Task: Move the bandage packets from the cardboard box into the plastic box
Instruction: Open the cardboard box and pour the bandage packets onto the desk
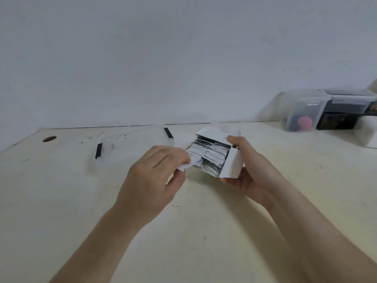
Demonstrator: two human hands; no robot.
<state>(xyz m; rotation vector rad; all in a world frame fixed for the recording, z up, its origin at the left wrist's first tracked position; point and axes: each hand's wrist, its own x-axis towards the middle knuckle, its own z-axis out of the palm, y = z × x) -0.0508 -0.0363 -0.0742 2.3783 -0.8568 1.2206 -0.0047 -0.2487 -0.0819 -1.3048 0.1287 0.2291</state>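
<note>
- Nearest me, at 6 o'clock, two bare forearms reach in over the cream table (204, 231), one from each lower corner.
- At centre, my view has the left hand (155, 176) with its fingers curled, thumb and fingertips pinching a white packet (184, 166) at the mouth of the cardboard box. I cannot tell whether it holds one packet or more.
- Just to 3 o'clock of it, the right hand (251, 170) grips the one white cardboard box (231, 166), thumb on the upper edge and fingers underneath. The box is lifted off the table, with its open side turned towards the left hand.
- Inside the box the bandage packets (210, 156) stand packed on edge in what look like two rows. They are too many and too tight for me to count.
- Beyond the left hand, at 11 o'clock, one clear plastic box (132, 144) lies on the table, near the cardboard box. I count two black clips on it, one at the near left (99, 151) and one at the far right (168, 133).
- At 10 o'clock, one round hole (49, 139) sits in the tabletop by the wall.
- Far off at 2 o'clock, two clear lidded tubs (302, 111) (346, 103) stand against the wall. One pink round thing (304, 122) is in the left tub, and one dark box (336, 121) is under the right tub.
</note>
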